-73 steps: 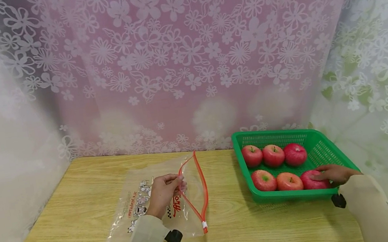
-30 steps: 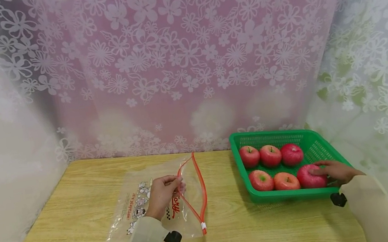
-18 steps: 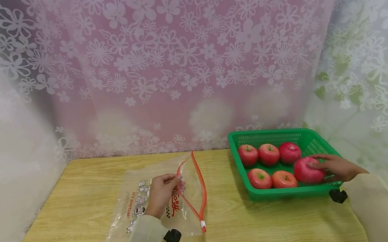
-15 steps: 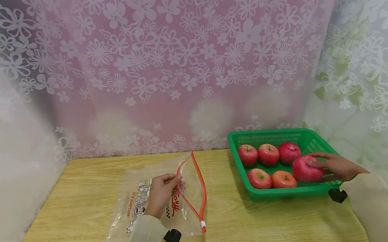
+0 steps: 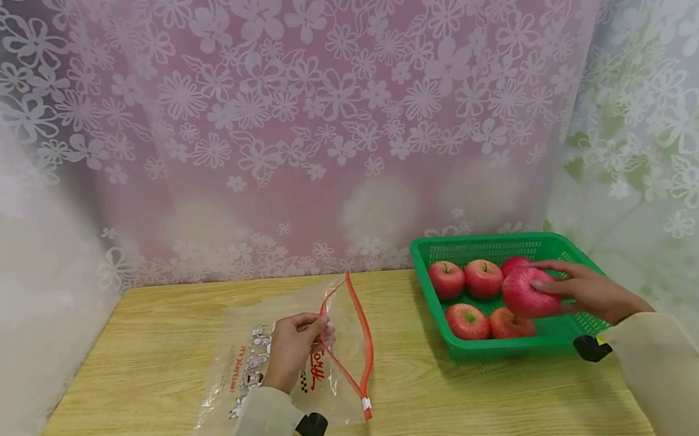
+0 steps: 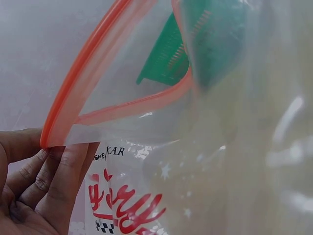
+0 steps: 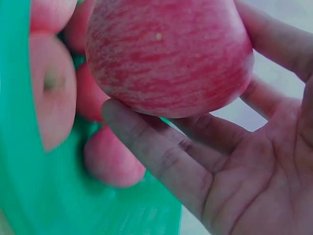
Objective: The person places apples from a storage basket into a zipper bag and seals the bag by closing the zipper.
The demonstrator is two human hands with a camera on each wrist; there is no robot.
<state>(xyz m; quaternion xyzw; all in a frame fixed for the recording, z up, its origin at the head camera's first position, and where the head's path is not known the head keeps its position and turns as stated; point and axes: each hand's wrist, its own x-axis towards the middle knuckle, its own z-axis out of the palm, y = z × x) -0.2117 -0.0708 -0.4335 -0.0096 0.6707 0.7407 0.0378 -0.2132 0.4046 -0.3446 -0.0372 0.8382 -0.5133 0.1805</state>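
My left hand pinches the red zip edge of a clear zip bag, which lies on the table with its mouth spread toward the right. In the left wrist view, thumb and fingers hold the red strip at its corner. A red apple is in my right hand, raised over the green basket. The right wrist view shows fingers under and around this apple. Several other apples stay in the basket, among them one at the front left; the raised apple partly covers two of them.
The wooden table carries the bag on the left and the basket on the right. A white slider sits at the near end of the bag's zip. Pink floral curtain hangs behind the table, with pale sheets at both sides.
My right hand has closed its grip on the front right apple and lifted it up and leftward from its place in the basket. The left hand keeps its pinch on the bag.
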